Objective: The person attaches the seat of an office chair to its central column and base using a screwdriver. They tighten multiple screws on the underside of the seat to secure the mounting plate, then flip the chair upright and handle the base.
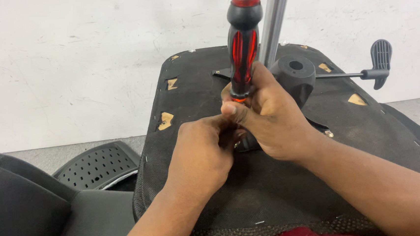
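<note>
We see the upturned black chair seat (283,177) filling the middle, its metal post (274,20) rising beside a black lever (381,61). Our right hand (269,121) is wrapped closed around the lower handle of the red-and-black screwdriver (243,46), held upright over the seat. Our left hand (200,155) is curled shut at its hidden tip.

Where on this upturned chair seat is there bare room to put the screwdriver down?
Bare fabric lies on the seat underside nearest the camera, below both hands, and along its left edge. The middle is crowded: left hand, right hand, screwdriver, metal column, lever.
</note>
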